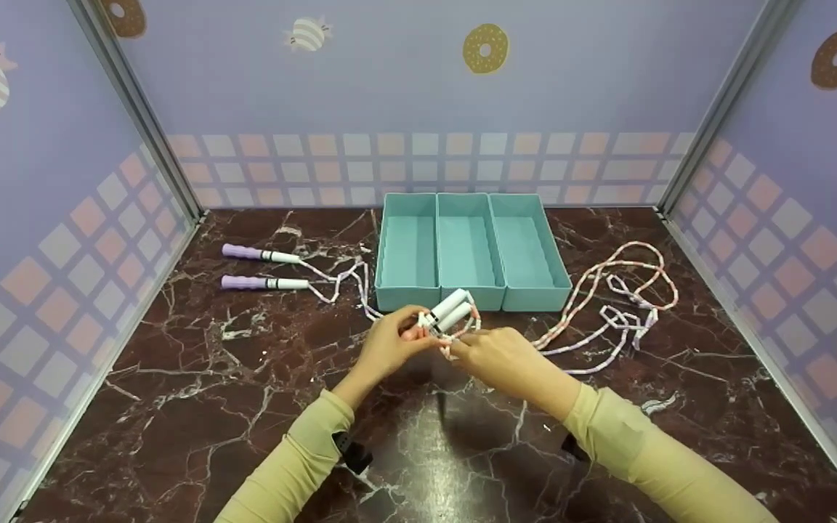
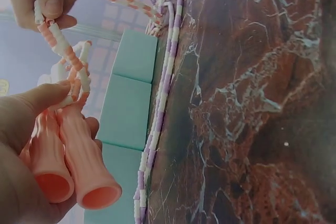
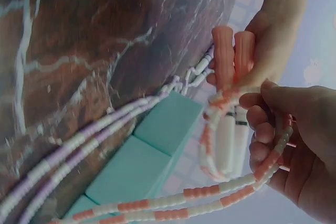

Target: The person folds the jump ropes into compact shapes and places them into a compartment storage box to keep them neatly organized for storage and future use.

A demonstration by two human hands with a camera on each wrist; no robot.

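Above the table, in front of the teal box, my left hand point(image 1: 386, 345) grips the two pink-and-white handles point(image 2: 86, 153) of a beaded jump rope side by side. Their pink ends point toward me and their white ends point(image 1: 451, 309) away. Pink-and-white beaded cord point(image 3: 207, 148) loops around the handles, and my left thumb lies against it. My right hand point(image 1: 509, 359) pinches the cord close beside the handles. From the right fingers a doubled length of cord point(image 3: 191, 192) runs off to a loose loop point(image 1: 662, 272) on the table at the right.
The teal box point(image 1: 407, 298) has three long compartments. At left lie two purple-and-white handles point(image 1: 248, 283) of another jump rope. Its purple-and-white cord point(image 2: 163, 90) passes along the box front to a tangle point(image 1: 629, 319) at right. Patterned walls point(image 1: 418, 87) enclose the marbled table point(image 1: 244, 407).
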